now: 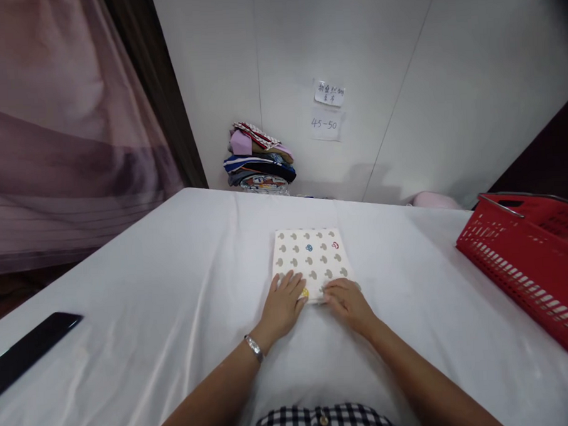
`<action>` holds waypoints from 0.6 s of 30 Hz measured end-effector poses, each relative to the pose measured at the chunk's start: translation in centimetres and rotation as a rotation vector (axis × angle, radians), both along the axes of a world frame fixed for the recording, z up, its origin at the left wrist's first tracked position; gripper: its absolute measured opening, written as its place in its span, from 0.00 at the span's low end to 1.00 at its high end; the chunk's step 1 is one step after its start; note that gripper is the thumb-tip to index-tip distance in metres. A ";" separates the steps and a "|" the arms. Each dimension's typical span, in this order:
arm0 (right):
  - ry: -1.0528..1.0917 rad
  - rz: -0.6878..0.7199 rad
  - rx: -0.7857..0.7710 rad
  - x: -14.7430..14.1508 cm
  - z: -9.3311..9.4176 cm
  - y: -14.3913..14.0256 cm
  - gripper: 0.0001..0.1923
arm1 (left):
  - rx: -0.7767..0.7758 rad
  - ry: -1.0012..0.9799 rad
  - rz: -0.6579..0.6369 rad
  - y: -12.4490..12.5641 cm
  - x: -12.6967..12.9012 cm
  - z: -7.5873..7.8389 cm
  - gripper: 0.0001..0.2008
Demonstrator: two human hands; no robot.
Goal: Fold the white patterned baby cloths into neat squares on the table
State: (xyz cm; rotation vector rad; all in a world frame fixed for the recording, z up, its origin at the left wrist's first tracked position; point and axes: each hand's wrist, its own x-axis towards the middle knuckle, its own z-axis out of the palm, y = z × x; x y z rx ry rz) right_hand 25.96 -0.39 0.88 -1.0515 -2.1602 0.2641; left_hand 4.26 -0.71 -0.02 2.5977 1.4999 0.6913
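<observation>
A folded white cloth [313, 255] printed with grey mushroom shapes, plus a few coloured ones, lies flat in front of me as a rough square. My left hand [283, 304] rests on its near left corner, fingers stretched out over the print and a silver bracelet on the wrist. At the near right corner, my right hand [350, 303] has its fingers curled together at the cloth's edge. Whether cloth is pinched between those fingers is hard to see, though they touch it.
A white sheet covers the table [211, 260]. A red plastic basket [526, 259] with metal handles stands at the right. A black flat object [31, 349] lies at the left. Behind the far edge rises a stack of folded fabrics [260, 160] by the wall, below paper notes [327, 110].
</observation>
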 end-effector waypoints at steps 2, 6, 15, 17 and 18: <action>0.002 -0.009 0.031 -0.8 1.5 1.5 0.12 | 0.008 0.016 0.012 -0.1 0.0 -0.6 0.19; -0.074 -0.082 0.152 -2.3 3.0 5.9 0.15 | 0.023 0.034 0.021 -0.1 -0.1 -0.8 0.19; -0.454 -0.364 -0.379 -0.4 -1.5 10.8 0.30 | -0.065 0.018 0.005 -0.3 -0.5 -0.4 0.19; -0.461 -0.368 -0.404 -0.4 -1.5 10.6 0.31 | -0.115 -0.004 0.010 0.6 -0.5 0.8 0.18; -0.461 -0.368 -0.407 -0.4 -1.4 10.6 0.31 | -0.128 -0.010 0.022 1.4 -0.4 1.5 0.18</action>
